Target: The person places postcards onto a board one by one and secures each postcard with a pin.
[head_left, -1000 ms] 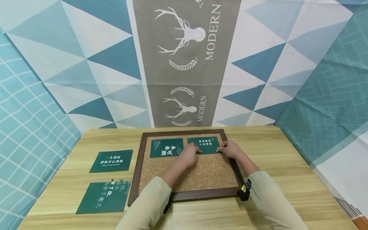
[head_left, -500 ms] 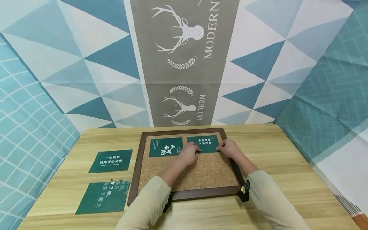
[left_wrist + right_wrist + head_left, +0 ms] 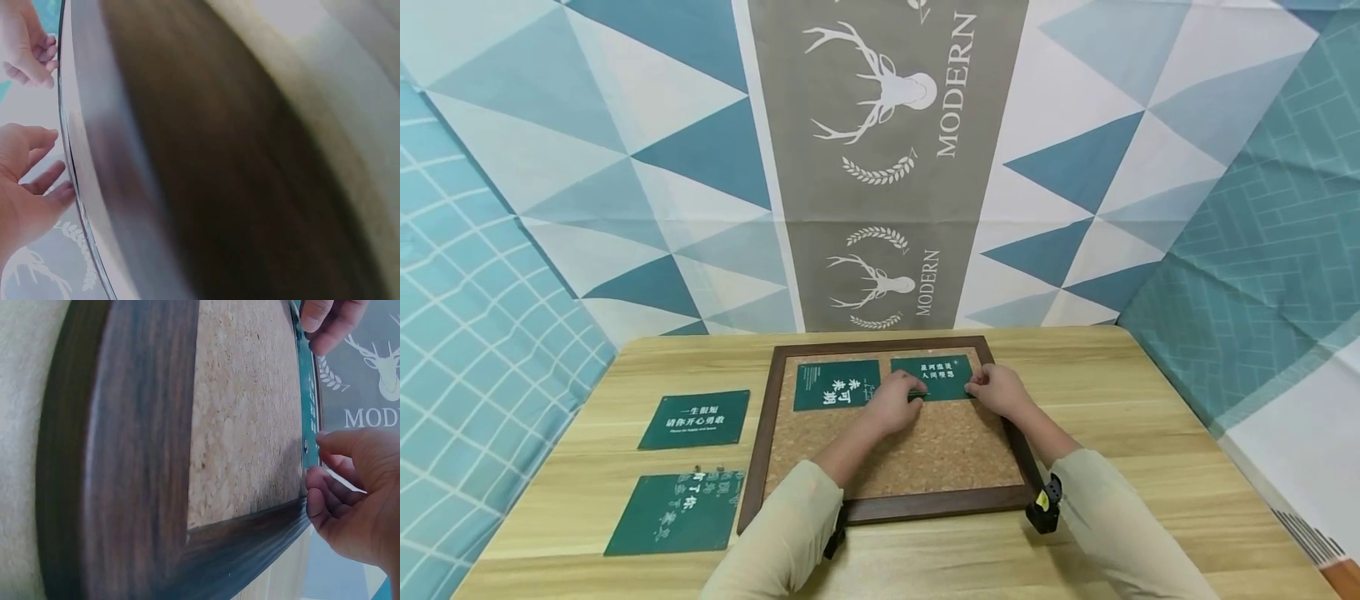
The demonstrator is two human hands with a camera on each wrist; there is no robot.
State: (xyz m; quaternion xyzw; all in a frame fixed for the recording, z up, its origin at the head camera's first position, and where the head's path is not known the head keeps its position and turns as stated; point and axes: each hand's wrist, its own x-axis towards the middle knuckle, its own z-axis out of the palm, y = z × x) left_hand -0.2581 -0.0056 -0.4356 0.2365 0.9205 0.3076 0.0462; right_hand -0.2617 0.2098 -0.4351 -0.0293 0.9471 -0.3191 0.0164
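A framed cork board point(image 3: 880, 446) lies on the table with two green cards near its far edge. My left hand point(image 3: 893, 404) is at the lower left corner of the right-hand card point(image 3: 938, 371), thumb and forefinger apart over it. In the left wrist view, the left hand's point(image 3: 28, 187) fingers are spread. My right hand point(image 3: 998, 390) rests its fingertips at that card's lower right corner. In the right wrist view, the right hand's point(image 3: 359, 487) lower fingers curl, with a gap below the upper fingertip. A small dark pin point(image 3: 305, 446) shows on the card there.
The other card on the board point(image 3: 837, 385) lies left of the left hand. Two more green cards, one farther back point(image 3: 694, 419) and one nearer point(image 3: 672, 514), lie left of the dark wooden frame point(image 3: 940, 502). Small brownish bits point(image 3: 697, 468) sit between them. A patterned wall backs the table.
My left thumb and forefinger have parted at the card's lower left corner, where they were close together before. The right hand stays at its corner. The head view has shifted slightly.
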